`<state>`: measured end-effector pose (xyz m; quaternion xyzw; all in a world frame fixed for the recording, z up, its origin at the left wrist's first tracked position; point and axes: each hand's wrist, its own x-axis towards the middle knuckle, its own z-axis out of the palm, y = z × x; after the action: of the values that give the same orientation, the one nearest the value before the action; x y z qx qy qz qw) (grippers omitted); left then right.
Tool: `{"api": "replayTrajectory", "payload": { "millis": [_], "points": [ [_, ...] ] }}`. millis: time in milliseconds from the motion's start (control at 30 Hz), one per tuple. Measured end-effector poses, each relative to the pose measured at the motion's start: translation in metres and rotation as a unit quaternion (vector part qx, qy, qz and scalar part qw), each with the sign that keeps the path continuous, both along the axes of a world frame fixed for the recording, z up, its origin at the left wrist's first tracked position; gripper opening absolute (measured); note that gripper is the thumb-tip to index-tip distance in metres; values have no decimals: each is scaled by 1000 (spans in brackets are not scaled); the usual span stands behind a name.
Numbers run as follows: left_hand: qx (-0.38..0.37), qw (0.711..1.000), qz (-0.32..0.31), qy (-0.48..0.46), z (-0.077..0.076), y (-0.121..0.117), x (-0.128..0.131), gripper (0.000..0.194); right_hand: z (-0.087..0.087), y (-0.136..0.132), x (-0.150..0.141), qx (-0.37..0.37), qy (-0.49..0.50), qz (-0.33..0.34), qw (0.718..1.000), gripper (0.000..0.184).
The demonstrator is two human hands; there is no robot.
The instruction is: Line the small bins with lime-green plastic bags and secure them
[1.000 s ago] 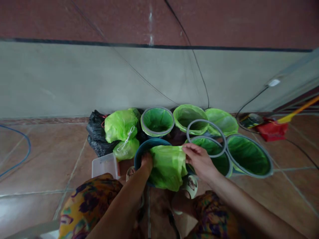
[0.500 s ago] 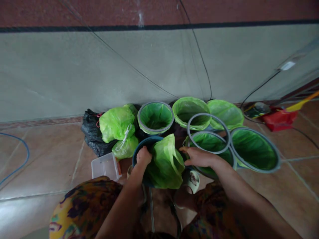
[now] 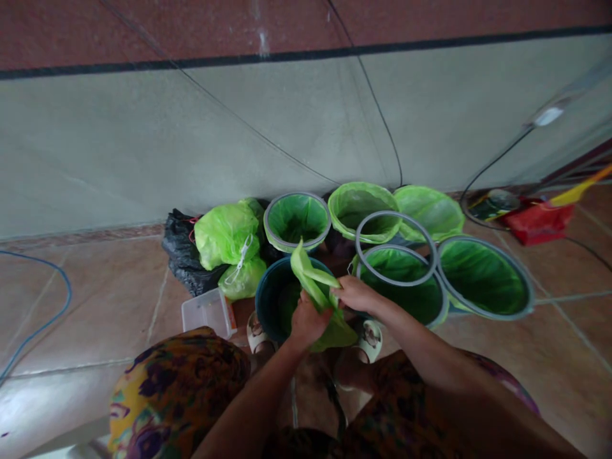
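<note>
A light-green trash bag (image 3: 318,284) is bunched over the right side of a dark teal bin (image 3: 266,299) that stands between my feet. My left hand (image 3: 308,319) is closed round the gathered bag above the bin's opening. Just to the right, my right hand (image 3: 356,294) pinches the bag's upper edge, its fingertips partly hidden. Close beyond that hand, a loose grey ring (image 3: 431,255) rests tilted over a bin lined in green (image 3: 411,298). Much of the teal bin's inside shows, dark and unlined on the left.
Other green-lined bins (image 3: 296,220) stand along the wall and at right (image 3: 488,277). Tied green bags (image 3: 224,236) and a black bag (image 3: 179,255) lie left, near a clear plastic container (image 3: 205,313). A red dustpan (image 3: 540,223) and a blue cable (image 3: 64,280) are on the tiles.
My left hand has moved right from the bin's rim and closed on the bag. My right hand has taken its edge. The bag, spread wide before, is now bunched narrower.
</note>
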<state>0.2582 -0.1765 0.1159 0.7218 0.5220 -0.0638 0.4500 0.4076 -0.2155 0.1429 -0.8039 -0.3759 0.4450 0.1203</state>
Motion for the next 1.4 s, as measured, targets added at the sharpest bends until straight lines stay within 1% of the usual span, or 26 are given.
{"api": "replayTrajectory", "payload": {
  "millis": [33, 67, 133, 167, 200, 233, 300, 367, 400, 467, 533, 567, 633, 700, 767, 867, 900, 933, 1000, 1067, 1100, 1167, 1233, 1267, 1333, 1400],
  "points": [
    [12, 1000, 9, 7, -4, 8, -2, 62, 4, 3, 0, 34, 82, -65, 994, 19],
    [27, 999, 19, 16, -7, 17, -6, 58, 6, 7, 0, 64, 156, -136, 976, 18],
    [67, 996, 48, 43, -11, 40, -19, 44, 6, 12, -2, 103, 246, -267, 926, 13],
    [91, 993, 54, 52, -11, 52, -27, 36, 4, 14, -3, 112, 258, -312, 908, 11],
    [112, 989, 69, 67, -10, 64, -36, 32, 0, 15, -4, 116, 250, -342, 898, 9],
    [129, 984, 90, 87, -8, 76, -45, 31, -5, 15, -3, 115, 228, -357, 899, 7],
    [162, 971, 140, 102, -4, 96, -61, 39, -16, 14, -2, 107, 155, -336, 923, 11],
    [184, 965, 153, 105, -2, 106, -71, 44, -26, 12, 0, 97, 63, -258, 959, 23],
    [186, 967, 140, 105, -2, 107, -73, 43, -31, 11, -1, 90, 20, -208, 974, 31],
    [168, 977, 83, 102, -4, 103, -73, 36, -36, 8, -5, 68, -38, -110, 991, 44],
    [139, 984, 36, 101, -8, 93, -70, 27, -39, 5, -13, 41, -58, -43, 997, 52],
    [130, 986, 29, 101, -11, 88, -69, 24, -39, 3, -18, 27, -54, -16, 998, 53],
    [132, 985, 41, 102, -16, 81, -68, 23, -40, -1, -26, 7, -28, 30, 999, 51],
    [141, 984, 59, 96, -19, 80, -70, 23, -41, -4, -32, 11, 15, 67, 998, 44],
    [142, 984, 69, 82, -22, 84, -72, 23, -44, -7, -35, 23, 45, 85, 995, 34],
    [132, 986, 75, 62, -23, 90, -74, 24, -48, -7, -37, 20, 30, 80, 996, 14],
    [130, 987, 77, 59, -23, 90, -74, 25, -50, -6, -37, 16, 12, 71, 997, 13],
    [127, 987, 81, 58, -21, 88, -73, 28, -51, -5, -37, 17, -9, 59, 998, 18],
    [129, 985, 96, 68, -17, 80, -70, 42, -53, -2, -38, 41, -54, 29, 997, 27],
    [169, 977, 106, 74, -9, 66, -65, 63, -56, 0, -38, 89, -93, -11, 992, 31],
    [209, 970, 101, 71, -5, 58, -62, 71, -58, 0, -39, 118, -107, -31, 987, 31],
    [308, 948, 54, 52, 2, 41, -57, 75, -62, -1, -41, 165, -124, -62, 976, 32],
    [361, 931, -52, 20, 7, 29, -52, 71, -66, -4, -44, 183, -121, -70, 973, 33],
    [356, 927, -120, 6, 7, 26, -49, 71, -67, -6, -46, 177, -113, -65, 976, 32],
    [301, 920, -249, -1, 5, 25, -47, 72, -67, -9, -46, 143, -98, -46, 984, 32],
    [228, 914, -335, 26, 3, 32, -48, 69, -64, -10, -43, 106, -99, -29, 989, 31]
  ]
}}
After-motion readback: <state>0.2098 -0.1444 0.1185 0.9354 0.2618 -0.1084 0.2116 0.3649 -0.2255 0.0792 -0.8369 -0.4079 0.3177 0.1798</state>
